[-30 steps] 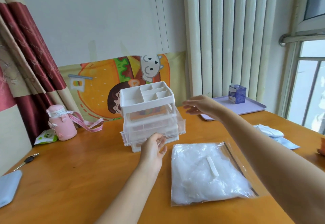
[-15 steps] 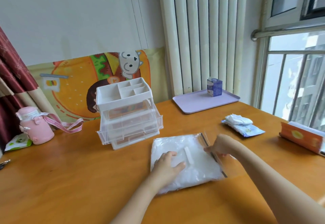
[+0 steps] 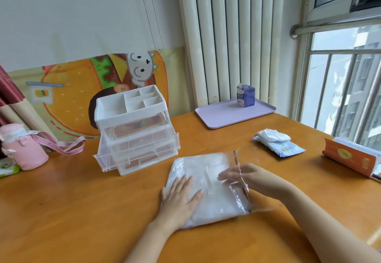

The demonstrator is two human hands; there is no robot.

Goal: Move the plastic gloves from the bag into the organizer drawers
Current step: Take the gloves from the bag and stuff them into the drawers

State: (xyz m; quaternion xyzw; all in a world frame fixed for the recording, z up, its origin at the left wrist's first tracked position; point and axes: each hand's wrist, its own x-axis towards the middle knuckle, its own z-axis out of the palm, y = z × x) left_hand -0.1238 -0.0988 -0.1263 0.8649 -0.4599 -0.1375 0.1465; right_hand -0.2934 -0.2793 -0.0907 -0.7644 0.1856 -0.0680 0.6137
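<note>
A clear zip bag (image 3: 214,203) stuffed with white plastic gloves lies flat on the wooden table in front of me. My left hand (image 3: 181,194) presses flat on the bag's left part, fingers straight. My right hand (image 3: 247,178) reaches into the bag's open right end, its fingers showing through the lifted clear flap; whether they pinch any gloves is hidden. Behind the bag stands the white organizer (image 3: 132,110) with a divided top tray and clear drawers. One of its drawers (image 3: 136,155) is pulled out toward me.
A pink bottle (image 3: 20,149) with a strap stands at the left by a green packet (image 3: 6,169). A purple tray (image 3: 224,118) holding a small blue carton (image 3: 245,95) sits at the back. A wipes pack (image 3: 278,145) and an orange box (image 3: 350,159) lie at the right.
My left hand left the organizer drawer and now lies flat on the bag. My right hand came down from the organizer's side and slid into the bag's open end.
</note>
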